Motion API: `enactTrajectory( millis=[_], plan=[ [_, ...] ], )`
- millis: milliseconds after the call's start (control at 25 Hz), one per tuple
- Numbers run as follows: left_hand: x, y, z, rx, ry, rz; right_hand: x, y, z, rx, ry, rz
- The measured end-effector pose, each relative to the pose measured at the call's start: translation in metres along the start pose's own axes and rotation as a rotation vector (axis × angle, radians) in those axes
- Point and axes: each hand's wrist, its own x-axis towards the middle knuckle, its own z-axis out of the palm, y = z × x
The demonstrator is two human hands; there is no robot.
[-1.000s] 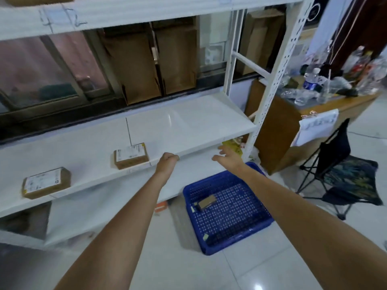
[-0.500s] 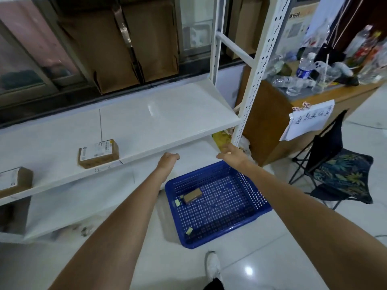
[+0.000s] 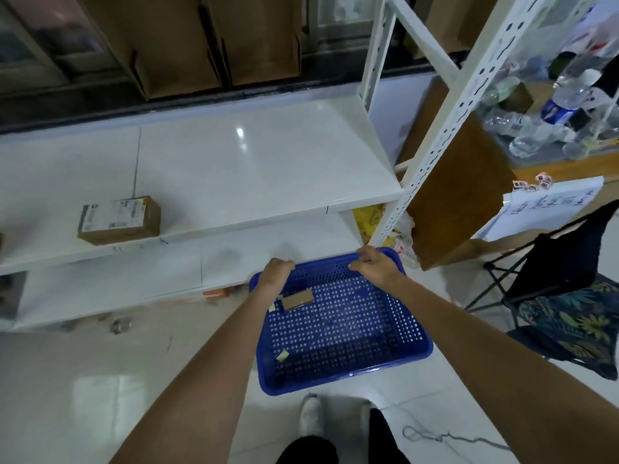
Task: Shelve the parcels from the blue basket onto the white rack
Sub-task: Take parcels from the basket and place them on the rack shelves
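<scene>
The blue basket stands on the floor in front of the white rack. My left hand grips the basket's far rim at its left corner. My right hand grips the same far rim near the right corner. Inside the basket lie a small flat piece of cardboard and two small paper scraps. A labelled brown parcel sits on the rack's middle shelf at the left.
A perforated white rack post rises just right of the basket. Behind it is a wooden desk with bottles. A folding chair stands at the right. My feet are just behind the basket.
Both hands dropped from the shelf edge to the basket's far rim and curled round it. My view tilted down, and the second parcel at the far left left the frame.
</scene>
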Motion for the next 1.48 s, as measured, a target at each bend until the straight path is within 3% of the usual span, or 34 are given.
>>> enactTrajectory(
  millis=[200, 400, 720, 1000, 1200, 1400, 1480],
  plan=[
    [0.057, -0.066, 0.023, -0.107, 0.058, -0.055, 0.074, 0.044, 0.030, -0.146, -0.124, -0.034],
    [0.152, -0.151, 0.074, -0.100, 0.133, -0.120, 0.172, 0.139, 0.085, -0.195, -0.164, -0.039],
    [0.343, -0.299, 0.157, -0.116, 0.239, -0.081, 0.369, 0.282, 0.211, -0.333, -0.094, -0.084],
    [0.467, -0.355, 0.172, -0.092, 0.364, -0.181, 0.484, 0.315, 0.311, -0.298, -0.175, -0.121],
    [0.490, -0.362, 0.176, -0.310, 0.266, -0.147, 0.507, 0.319, 0.333, -0.049, -0.260, -0.045],
    [0.434, -0.350, 0.177, -0.654, 0.256, -0.254, 0.456, 0.316, 0.298, 0.397, -0.131, 0.187],
    [0.388, -0.321, 0.175, -0.698, 0.263, -0.278, 0.414, 0.297, 0.268, 0.516, -0.030, 0.179]
  ],
)
